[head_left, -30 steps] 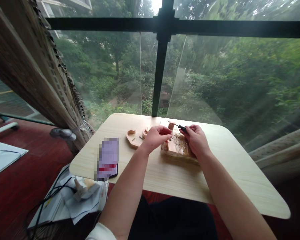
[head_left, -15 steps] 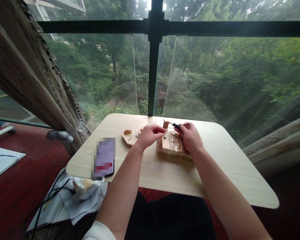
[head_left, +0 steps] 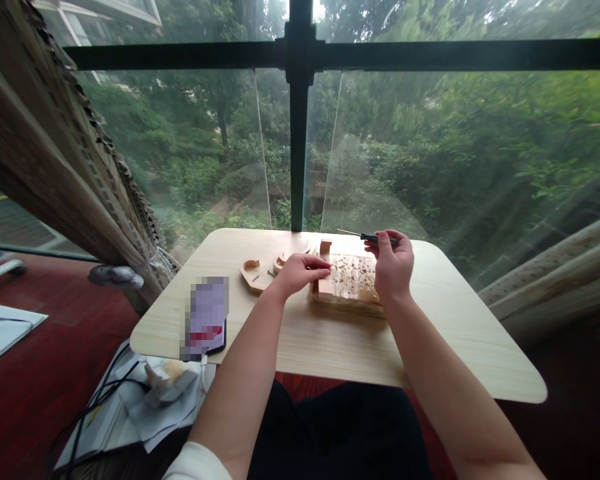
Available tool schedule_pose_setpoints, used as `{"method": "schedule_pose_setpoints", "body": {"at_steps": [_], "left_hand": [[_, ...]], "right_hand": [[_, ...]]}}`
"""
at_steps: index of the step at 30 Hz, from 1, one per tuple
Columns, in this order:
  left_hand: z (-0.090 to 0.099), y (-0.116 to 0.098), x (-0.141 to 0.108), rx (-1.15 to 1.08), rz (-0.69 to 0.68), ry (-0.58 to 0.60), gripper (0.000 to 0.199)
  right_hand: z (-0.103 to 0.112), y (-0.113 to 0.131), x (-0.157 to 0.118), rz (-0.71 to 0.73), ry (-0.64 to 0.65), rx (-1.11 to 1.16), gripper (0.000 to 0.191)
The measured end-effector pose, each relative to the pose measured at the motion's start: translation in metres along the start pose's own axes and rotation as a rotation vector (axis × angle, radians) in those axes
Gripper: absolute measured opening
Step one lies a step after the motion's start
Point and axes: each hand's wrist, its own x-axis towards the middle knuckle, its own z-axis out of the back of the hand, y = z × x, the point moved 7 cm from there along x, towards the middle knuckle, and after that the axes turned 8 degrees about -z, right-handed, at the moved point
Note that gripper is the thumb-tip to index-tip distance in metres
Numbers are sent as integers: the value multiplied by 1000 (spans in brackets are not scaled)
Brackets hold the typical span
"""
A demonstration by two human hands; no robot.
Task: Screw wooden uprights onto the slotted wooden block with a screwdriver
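My right hand [head_left: 394, 260] grips a small screwdriver [head_left: 370, 237] by its black handle, above the far right end of a see-through pack. The thin shaft points left, its tip in the air. My left hand [head_left: 303, 272] is closed in a pinch at the top of a pale wooden piece [head_left: 325, 287]; what it pinches, if anything, is too small to make out. That piece lies at the left end of the clear pack [head_left: 353, 279], which shows many small brown bits. A raised wooden end [head_left: 326, 246] stands at its far side.
Left of my left hand lie a curved wooden part [head_left: 251, 275] and small metal pins [head_left: 271, 273]. A phone [head_left: 205, 317] with a blurred screen rests near the left edge of the table [head_left: 455, 320]. Papers and cables [head_left: 130, 390] lie below it. A window [head_left: 298, 133] rises behind.
My right hand has drawn the screwdriver up and to the right, away from the wooden piece, and tilted it flatter. My left hand stays at the wooden piece. The view has shifted slightly.
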Motion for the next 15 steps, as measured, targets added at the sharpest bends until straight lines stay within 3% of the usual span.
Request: {"method": "schedule_pose_setpoints", "body": {"at_steps": [3, 8, 9, 15], "left_hand": [[1, 8, 3, -67, 25, -19, 35], [2, 18, 5, -167, 83, -38, 38], [2, 19, 5, -176, 91, -38, 37], [2, 17, 3, -193, 133, 1, 31]], "right_hand": [[-17, 31, -3, 83, 173, -117, 42], [-78, 70, -21, 169, 733, -613, 29], [-86, 77, -24, 211, 795, -688, 26], [-105, 89, -23, 413, 816, -886, 23]]}}
